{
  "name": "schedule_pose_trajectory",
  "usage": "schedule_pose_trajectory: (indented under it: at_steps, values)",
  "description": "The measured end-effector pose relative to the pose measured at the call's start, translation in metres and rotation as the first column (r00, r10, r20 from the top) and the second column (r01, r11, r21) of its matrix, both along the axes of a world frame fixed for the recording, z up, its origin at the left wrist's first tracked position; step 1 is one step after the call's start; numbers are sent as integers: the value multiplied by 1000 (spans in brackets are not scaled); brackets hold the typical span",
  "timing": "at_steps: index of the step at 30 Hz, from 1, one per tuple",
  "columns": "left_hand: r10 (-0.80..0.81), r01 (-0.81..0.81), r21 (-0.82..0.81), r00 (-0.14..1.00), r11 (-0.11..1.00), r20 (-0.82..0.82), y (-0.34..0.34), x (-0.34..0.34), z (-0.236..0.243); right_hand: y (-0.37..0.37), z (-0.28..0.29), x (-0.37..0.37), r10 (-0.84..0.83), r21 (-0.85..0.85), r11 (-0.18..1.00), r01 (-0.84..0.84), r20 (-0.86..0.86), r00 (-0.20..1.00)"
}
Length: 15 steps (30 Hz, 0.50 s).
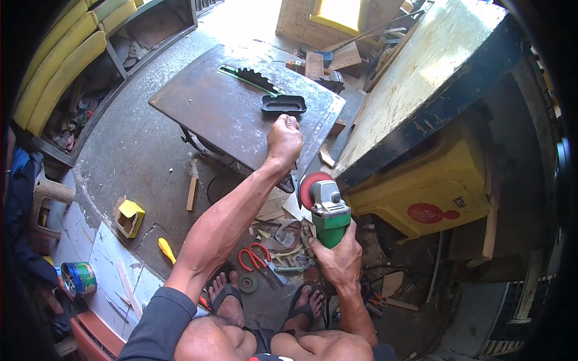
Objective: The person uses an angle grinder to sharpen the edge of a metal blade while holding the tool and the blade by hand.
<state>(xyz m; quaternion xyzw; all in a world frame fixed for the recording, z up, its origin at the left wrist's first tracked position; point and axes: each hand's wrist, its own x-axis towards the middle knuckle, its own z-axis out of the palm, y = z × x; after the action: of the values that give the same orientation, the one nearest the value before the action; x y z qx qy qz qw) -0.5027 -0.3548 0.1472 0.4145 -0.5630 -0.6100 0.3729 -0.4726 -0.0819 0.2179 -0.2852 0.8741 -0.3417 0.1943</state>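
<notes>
My right hand (341, 257) is wrapped round the green body of an angle grinder (330, 219). Its reddish disc (309, 188) faces up and to the left. Ahead of it, my left hand (285, 143) is closed in a fist over the near edge of a metal-topped table (198, 99). From under that fist a dark pointed metal blade (295, 182) reaches down beside the disc; the fist hides its other end. Just beyond my left fingers sits a black oblong tray (284, 104). Behind the tray, a toothed saw blade (256, 78) rises from a slot in the tabletop.
Between my feet and the table lie red-handled scissors (255, 257), a small round disc (247, 283) and wood scraps. A yellow-handled tool (166, 248), an opened yellow box (129, 218) and a paint tin (79, 278) are at left. A large yellow plastic piece (421, 186) stands right.
</notes>
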Motion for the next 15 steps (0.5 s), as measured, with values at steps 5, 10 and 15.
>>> schedule_pose_trajectory:
  at_steps: [5, 10, 15]
  values:
    - [13, -12, -21, 1000, 1000, 15, -3, 1, -5, -1, 1, 3, 20, -7, 1000, -20, 12, 1000]
    - [19, -18, -37, 1000, 999, 15, -1, 0, -6, -1, 1, 2, 4, -13, 1000, -4, 7, 1000]
    - [1, -1, -1, 1000, 1000, 1, -1, 0, -5, -1, -2, 1, -9, -29, 1000, 10, 34, 999]
